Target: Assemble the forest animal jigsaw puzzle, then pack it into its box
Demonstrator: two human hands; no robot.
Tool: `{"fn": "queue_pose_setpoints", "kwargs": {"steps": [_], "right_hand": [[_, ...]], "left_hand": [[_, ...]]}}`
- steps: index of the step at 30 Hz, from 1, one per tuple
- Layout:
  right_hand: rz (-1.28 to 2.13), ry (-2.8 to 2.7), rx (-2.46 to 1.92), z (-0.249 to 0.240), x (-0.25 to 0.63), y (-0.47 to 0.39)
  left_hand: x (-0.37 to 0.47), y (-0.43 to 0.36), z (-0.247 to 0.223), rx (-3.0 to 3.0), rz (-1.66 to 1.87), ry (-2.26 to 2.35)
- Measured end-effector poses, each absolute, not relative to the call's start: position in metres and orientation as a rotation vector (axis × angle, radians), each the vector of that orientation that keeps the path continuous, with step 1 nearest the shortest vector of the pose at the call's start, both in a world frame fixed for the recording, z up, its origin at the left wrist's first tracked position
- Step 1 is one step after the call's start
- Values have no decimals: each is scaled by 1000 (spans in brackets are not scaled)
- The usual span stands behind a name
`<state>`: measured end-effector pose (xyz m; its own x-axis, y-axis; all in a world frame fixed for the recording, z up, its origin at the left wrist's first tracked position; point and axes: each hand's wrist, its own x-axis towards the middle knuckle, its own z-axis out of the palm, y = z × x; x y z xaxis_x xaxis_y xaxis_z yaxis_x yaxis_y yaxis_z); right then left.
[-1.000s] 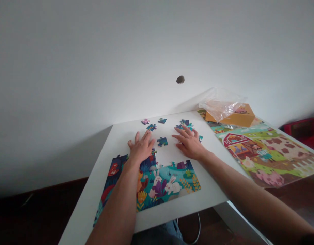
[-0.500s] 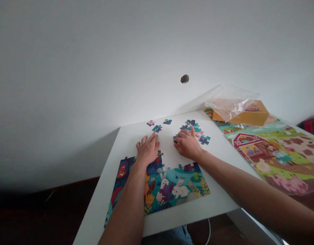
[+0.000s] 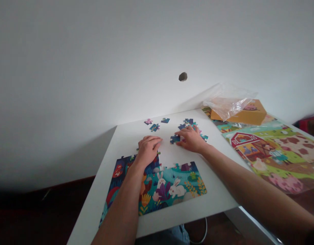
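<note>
A partly joined jigsaw puzzle (image 3: 176, 189) with rabbits and plants lies at the table's near edge. My left hand (image 3: 148, 148) rests over its upper edge with fingers bent and close together. The tab of a puzzle piece shows at the hand's left side; what lies under the fingers is hidden. My right hand (image 3: 192, 139) is over the loose pieces at the right, thumb and fingers apart. A dark blue puzzle piece (image 3: 174, 140) lies at its thumb and index fingertip. Behind the right hand, several loose pieces (image 3: 189, 121) are partly covered.
Three loose pieces (image 3: 155, 127) lie toward the back of the white table (image 3: 126, 139). At the right is a farm picture sheet (image 3: 277, 153), with an orange box (image 3: 251, 117) and clear plastic bag (image 3: 227, 102) on it. The wall (image 3: 121, 68) bounds the back.
My left hand has drawn its spread fingers together and bent them. My right hand's curled fingers have opened out, uncovering more of the dark blue piece. The view has shifted slightly.
</note>
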<state>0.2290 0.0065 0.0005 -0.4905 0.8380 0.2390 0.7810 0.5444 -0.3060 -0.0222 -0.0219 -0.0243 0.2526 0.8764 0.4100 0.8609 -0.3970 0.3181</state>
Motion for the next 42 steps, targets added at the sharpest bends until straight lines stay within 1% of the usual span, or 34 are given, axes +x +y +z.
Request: {"fn": "queue_pose_setpoints", "kwargs": {"steps": [4,9,13,20,35,38,42], "right_hand": [[305,-2450,-1131,0,227,3],[474,-2567,-784,3,221,-7],[548,-2654,-656,4,219,-11],[609,-2656,-634,6,217,-12],[959,-2387,-629,11,210,-22],[954,-2300,-671,5,209,-20],[827,-2146,-786,1,210,-14]], "left_hand": [[-23,-23,-24,2434,902,1686],[-23,-24,-24,2422,894,1671],[-22,-24,-24,2408,882,1675],[-20,-25,-22,2393,863,1688],[-17,-28,-18,2376,862,1666],[-15,-28,-16,2377,872,1654],[-10,-33,-9,2393,956,1541]]}}
